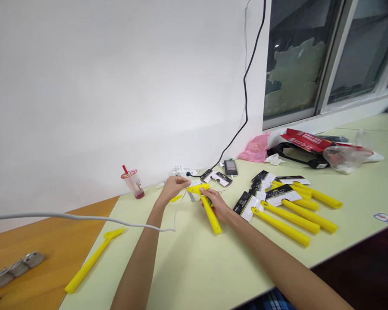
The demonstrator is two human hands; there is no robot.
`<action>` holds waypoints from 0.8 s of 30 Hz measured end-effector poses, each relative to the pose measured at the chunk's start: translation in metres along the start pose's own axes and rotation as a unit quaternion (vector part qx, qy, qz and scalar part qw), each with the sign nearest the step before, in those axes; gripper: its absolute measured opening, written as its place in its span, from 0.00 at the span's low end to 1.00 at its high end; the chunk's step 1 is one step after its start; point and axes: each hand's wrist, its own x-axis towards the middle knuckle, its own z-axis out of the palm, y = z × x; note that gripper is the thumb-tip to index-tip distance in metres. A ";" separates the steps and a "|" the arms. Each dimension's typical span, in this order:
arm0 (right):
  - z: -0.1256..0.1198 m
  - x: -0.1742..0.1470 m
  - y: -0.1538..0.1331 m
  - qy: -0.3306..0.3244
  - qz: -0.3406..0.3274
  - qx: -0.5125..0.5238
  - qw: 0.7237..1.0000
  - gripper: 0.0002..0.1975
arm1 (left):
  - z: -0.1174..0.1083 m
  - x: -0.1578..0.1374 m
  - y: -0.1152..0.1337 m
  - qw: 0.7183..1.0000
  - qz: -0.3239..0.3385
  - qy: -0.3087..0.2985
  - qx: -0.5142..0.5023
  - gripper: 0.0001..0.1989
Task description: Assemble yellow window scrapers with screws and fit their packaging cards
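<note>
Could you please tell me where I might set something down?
Bare tabletop shows between the left forearm and right forearm, and between the left forearm and lone yellow scraper. Crowded: beside the right forearm, with carded yellow scrapers, and past the right hand, with loose cards.

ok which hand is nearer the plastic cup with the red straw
Left. The left hand is to the right of the plastic cup, by the head of a yellow T-shaped tool; the right hand is farther right, holding it.

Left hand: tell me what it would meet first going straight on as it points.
Most likely the yellow tool, at its head, held in the right hand. The left hand's fingertips sit right by it; depth is unclear, so they may be touching.
</note>
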 end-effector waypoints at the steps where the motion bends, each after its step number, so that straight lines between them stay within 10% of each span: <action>1: 0.000 0.000 0.000 0.002 0.000 0.003 1.000 0.26 | -0.001 0.000 0.001 1.000 -0.005 0.004 0.003 0.21; 24: 0.002 0.001 0.003 0.009 -0.007 -0.007 1.000 0.28 | 0.019 -0.001 0.010 0.998 -0.025 -0.021 -0.046 0.23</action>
